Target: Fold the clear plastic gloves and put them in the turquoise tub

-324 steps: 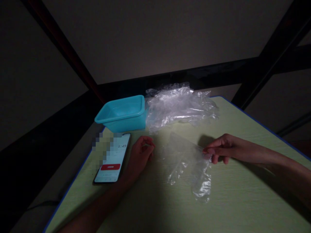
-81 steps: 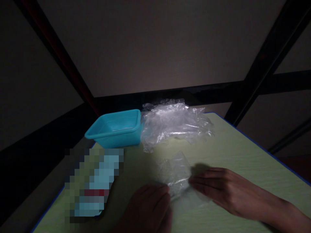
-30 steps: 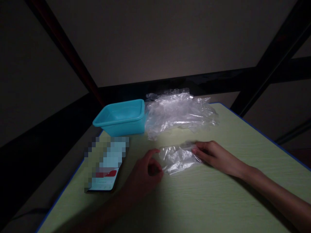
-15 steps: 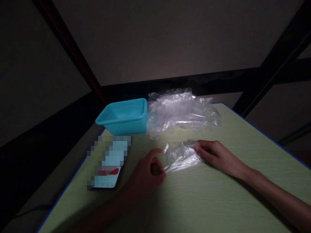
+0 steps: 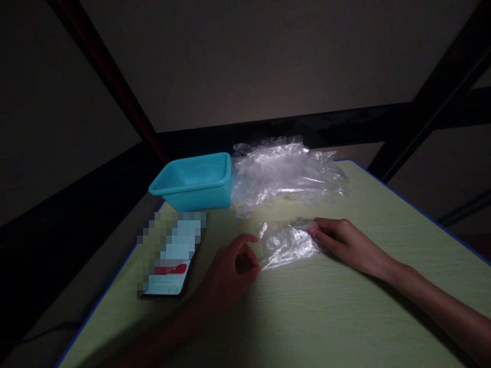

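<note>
A pale green tabletop (image 5: 314, 322), marked with fine wood grain, is bordered by blue trim (image 5: 406, 202). On its left side a phone (image 5: 169, 284) is laid flat with its screen lit; much of the screen is masked by coarse blocks, while a red bar (image 5: 174, 269) is shown lower down. Beyond the phone, at the far left corner, a turquoise bin (image 5: 203, 198) is set upright. The background is filled by a dim brownish-grey wall (image 5: 249, 61), crossed low down by a black band (image 5: 330, 120). A dark red strip (image 5: 109, 76) is slanted across the upper left, and a black bar (image 5: 429, 110) is slanted at the right.
</note>
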`<action>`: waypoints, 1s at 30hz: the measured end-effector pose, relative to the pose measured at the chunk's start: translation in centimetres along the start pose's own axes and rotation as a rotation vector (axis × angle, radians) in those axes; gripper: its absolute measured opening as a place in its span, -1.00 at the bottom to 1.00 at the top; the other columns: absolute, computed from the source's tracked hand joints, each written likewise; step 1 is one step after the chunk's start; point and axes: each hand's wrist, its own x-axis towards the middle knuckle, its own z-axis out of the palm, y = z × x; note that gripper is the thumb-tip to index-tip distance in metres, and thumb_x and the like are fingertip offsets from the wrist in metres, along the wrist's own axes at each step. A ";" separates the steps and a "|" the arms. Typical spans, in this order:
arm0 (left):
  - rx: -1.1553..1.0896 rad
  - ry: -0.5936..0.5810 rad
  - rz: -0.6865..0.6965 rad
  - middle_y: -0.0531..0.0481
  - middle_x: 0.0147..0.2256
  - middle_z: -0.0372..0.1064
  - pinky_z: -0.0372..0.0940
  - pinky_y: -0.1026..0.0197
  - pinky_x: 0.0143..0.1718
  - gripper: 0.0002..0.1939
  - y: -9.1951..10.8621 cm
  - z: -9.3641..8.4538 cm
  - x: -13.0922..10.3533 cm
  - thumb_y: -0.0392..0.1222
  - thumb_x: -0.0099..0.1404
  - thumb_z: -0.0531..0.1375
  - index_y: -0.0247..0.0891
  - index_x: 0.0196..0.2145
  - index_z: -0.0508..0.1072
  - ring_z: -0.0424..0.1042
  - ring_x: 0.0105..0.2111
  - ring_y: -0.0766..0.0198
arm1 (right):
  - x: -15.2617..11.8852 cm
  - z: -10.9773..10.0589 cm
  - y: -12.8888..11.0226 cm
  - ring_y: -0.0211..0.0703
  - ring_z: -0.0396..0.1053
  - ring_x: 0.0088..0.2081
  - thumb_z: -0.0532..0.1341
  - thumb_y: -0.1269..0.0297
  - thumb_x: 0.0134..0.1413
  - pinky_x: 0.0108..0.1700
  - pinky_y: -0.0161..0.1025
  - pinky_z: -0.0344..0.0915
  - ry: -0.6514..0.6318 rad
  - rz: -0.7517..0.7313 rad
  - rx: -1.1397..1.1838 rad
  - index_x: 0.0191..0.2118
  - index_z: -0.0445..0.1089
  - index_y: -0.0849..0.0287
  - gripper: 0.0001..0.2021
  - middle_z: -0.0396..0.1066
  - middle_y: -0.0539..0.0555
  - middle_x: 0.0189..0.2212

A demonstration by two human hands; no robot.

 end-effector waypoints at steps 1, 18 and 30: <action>-0.001 0.004 0.007 0.14 -0.51 0.28 0.18 0.33 -0.46 -0.62 0.0 0.0 0.0 -0.40 0.00 0.12 -0.26 -0.16 0.31 0.29 -0.50 0.37 | 0.0 0.0 0.0 -0.32 0.03 -0.60 -0.07 0.06 0.16 -0.57 -0.30 -0.02 0.004 0.001 -0.006 -0.55 0.10 0.14 -0.65 0.06 -0.07 -0.66; -0.059 -0.017 -0.014 0.13 -0.50 0.29 0.20 0.34 -0.47 -0.68 0.2 0.1 -0.1 -0.40 0.00 0.13 -0.27 -0.22 0.29 0.31 -0.50 0.37 | 0.1 -0.1 0.2 -0.32 0.04 -0.61 -0.08 0.04 0.15 -0.57 -0.30 -0.03 0.013 -0.021 -0.035 -0.58 0.07 0.13 -0.63 0.05 -0.07 -0.67; 0.037 -0.058 -0.042 0.16 -0.54 0.28 0.14 0.34 -0.51 -0.56 0.1 -0.1 -0.1 -0.37 0.01 0.13 -0.26 -0.10 0.24 0.26 -0.54 0.37 | 0.0 0.0 -0.2 -0.30 0.06 -0.63 -0.06 0.07 0.15 -0.57 -0.30 -0.03 0.046 -0.012 -0.090 -0.58 0.11 0.13 -0.65 0.09 -0.06 -0.69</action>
